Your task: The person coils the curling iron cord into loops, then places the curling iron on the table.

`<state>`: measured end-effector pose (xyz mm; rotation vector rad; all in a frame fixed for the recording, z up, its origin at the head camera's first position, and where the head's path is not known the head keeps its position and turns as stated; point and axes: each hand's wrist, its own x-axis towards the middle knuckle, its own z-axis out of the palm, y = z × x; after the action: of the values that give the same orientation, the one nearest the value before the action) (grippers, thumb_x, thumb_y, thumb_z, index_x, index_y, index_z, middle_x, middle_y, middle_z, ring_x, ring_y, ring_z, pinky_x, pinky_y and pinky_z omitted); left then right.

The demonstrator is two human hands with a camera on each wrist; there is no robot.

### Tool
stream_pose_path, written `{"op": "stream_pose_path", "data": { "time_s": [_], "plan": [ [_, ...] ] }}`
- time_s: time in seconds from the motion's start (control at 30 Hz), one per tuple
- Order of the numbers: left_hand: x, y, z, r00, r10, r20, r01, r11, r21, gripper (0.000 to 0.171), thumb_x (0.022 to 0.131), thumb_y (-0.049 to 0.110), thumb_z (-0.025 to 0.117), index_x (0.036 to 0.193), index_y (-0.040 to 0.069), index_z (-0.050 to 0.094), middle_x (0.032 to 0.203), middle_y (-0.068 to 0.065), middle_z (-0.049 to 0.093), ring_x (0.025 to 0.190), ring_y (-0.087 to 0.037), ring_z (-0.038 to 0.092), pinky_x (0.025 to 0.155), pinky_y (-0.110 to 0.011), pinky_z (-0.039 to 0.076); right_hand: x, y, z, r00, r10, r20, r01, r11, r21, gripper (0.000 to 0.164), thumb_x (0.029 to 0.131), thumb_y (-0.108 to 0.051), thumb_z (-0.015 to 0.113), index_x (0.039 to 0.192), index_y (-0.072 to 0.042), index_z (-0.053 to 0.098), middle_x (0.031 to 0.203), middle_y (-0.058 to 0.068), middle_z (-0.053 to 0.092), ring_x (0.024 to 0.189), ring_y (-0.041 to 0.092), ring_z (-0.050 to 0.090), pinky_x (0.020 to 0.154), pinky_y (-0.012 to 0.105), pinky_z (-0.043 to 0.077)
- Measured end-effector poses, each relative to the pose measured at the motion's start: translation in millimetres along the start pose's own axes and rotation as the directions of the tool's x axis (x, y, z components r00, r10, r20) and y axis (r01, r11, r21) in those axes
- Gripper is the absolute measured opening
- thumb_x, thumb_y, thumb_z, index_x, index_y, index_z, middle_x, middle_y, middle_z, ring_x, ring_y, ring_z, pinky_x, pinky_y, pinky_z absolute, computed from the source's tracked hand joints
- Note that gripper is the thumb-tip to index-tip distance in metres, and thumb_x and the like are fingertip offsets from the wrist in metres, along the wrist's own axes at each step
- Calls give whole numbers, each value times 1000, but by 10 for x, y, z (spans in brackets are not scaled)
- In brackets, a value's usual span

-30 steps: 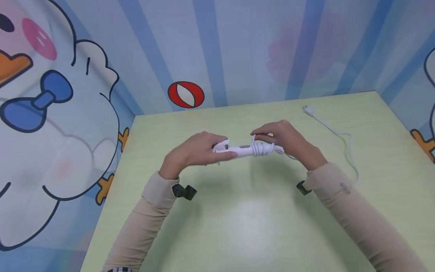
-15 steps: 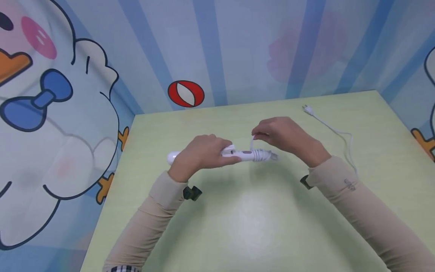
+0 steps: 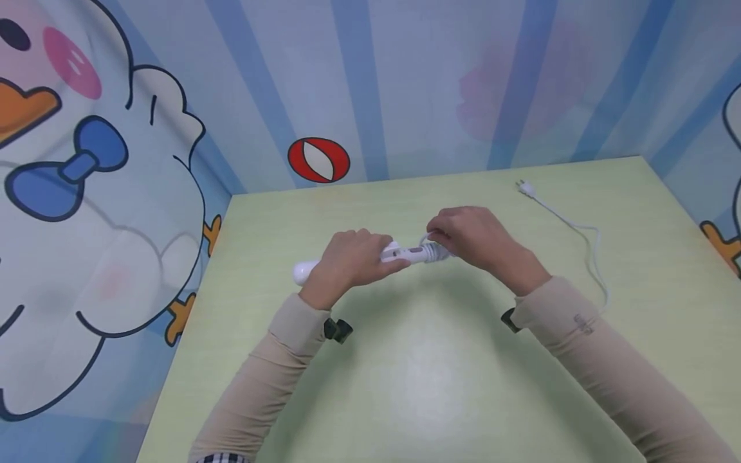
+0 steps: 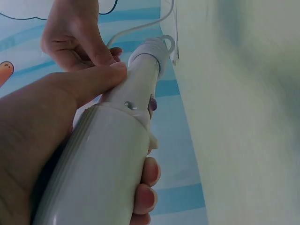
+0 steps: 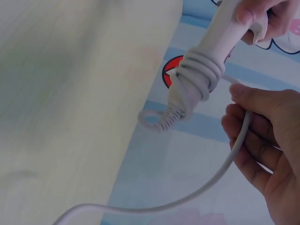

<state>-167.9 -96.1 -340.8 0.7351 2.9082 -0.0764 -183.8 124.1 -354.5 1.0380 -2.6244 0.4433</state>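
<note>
I see the handle end of the white plastic wand-shaped appliance (image 4: pixel 110 143) has risen slightly, meeting the right hand (image 3: pixel 483 241). It's at the centre of the frame, the left hand (image 3: pixel 356 260) wrapped round its middle. The right hand pinches the slim white cord (image 5: pixel 199 72) coiled about the handle. A white two-pronged plug (image 3: pixel 525 188) lies upper right on the pale green table (image 3: pixel 417 373).

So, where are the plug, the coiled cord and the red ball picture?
Plug (image 3: pixel 526 188), head view: its white body.
Coiled cord (image 5: pixel 200 69), right wrist view: middle of its wraps.
Red ball picture (image 3: pixel 319 160), head view: its white centre.
</note>
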Motion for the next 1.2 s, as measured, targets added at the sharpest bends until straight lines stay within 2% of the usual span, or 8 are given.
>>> {"op": "stream_pose_path", "data": {
  "time_s": [0.3, 0.5, 0.73, 0.83, 1.0, 1.2],
  "plan": [
    [50, -59, 90, 997, -61, -51, 59, 998, -32, 49, 86, 64, 42, 102, 20, 56, 63, 0, 51, 54, -16, 49, 46, -28, 34, -36, -65, 66, 992, 118, -36, -117, 992, 42, 14, 85, -19, 67, 94, -9, 70, 82, 2, 67, 63, 13, 57, 58, 31, 45],
    [70, -85, 100, 984, -115, -138, 107, 992, -64, 49, 85, 64, 42, 98, 19, 55, 61, -1, 50, 51, -16, 48, 44, -29, 34, -29, -112, 83, 980, 193, -39, -186, 973, 137, 18, 88, -20, 63, 97, -6, 69, 76, 2, 65, 56, 12, 48, 55, 29, 40],
    [111, -115, 59, 968, -180, -173, 160, 979, -124, 55, 85, 65, 41, 108, 17, 56, 64, -2, 50, 53, -17, 49, 46, -30, 36, -101, -155, 128, 963, 258, -74, -236, 944, 230, 22, 91, -19, 58, 105, -5, 67, 70, 0, 61, 51, 11, 43, 51, 28, 36],
    [120, -137, 35, 964, -195, -179, 167, 973, -161, 56, 85, 66, 41, 110, 17, 56, 65, -1, 51, 54, -17, 49, 47, -30, 38, -143, -145, 172, 955, 278, -103, -242, 932, 270, 23, 91, -18, 58, 108, -4, 66, 75, 2, 65, 54, 11, 48, 52, 28, 39],
    [109, -174, -4, 959, -222, -176, 172, 950, -260, 52, 85, 65, 43, 101, 18, 55, 66, -1, 52, 56, -17, 50, 48, -31, 39, -195, -120, 252, 941, 309, -139, -247, 906, 345, 25, 91, -18, 59, 110, -4, 66, 89, 7, 70, 67, 13, 61, 58, 29, 45],
    [86, -173, -57, 963, -216, -160, 143, 916, -374, 49, 84, 64, 45, 98, 18, 56, 69, 0, 54, 58, -16, 51, 50, -31, 40, -236, -81, 364, 927, 330, -178, -228, 874, 429, 23, 91, -17, 59, 107, -4, 67, 89, 6, 71, 78, 16, 67, 58, 29, 47]
  ]
}}
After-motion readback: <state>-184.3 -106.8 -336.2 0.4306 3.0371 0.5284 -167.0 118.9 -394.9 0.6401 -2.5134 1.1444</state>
